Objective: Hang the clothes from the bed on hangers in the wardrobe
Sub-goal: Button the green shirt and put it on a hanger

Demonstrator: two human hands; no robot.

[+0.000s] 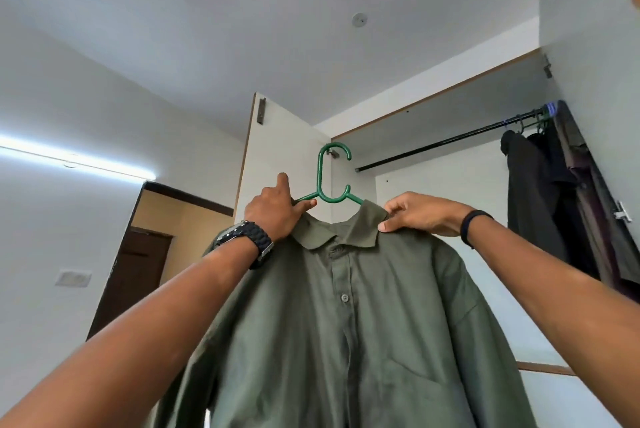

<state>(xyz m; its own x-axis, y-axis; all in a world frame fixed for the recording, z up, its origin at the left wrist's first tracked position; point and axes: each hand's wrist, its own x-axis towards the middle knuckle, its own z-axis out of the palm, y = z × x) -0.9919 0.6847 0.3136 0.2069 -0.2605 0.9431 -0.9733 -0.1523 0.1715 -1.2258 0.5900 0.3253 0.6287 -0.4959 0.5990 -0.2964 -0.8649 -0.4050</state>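
1. Between the two raised hands, an olive-green button-up cotton shirt (346,323) hangs facing the camera, collar up, its front buttons running down the middle.
2. The shirt sits on a green plastic hanger (333,178), whose hook rises just above and between the hands, its open curl pointing right.
3. The left hand (277,213) grips the hanger's left arm where it meets the shirt's shoulder, thumb pressed along the green bar, index finger sticking upward.
4. A dark chunky-link wristwatch (247,239) wraps the wrist just below that hand.
5. The right hand (422,214) pinches the shirt's right shoulder seam beside the collar, fingers curled over the fabric, thumb tip under it.
6. A thin black wristband (472,225) circles the wrist right behind that hand.
7. Above and beyond the right hand, the black metal wardrobe rail (443,143) slants up to the right inside the open white wardrobe (450,185).
8. Well to the right of the right hand, several dark garments (540,199) hang bunched at the rail's far end.
9. Behind the left hand stands the open white wardrobe door (277,140), and the hanger hook shows against its edge.
10. Far left of the left hand, a glowing tube light (76,159) runs along the wall above a dark wooden doorway (138,265).
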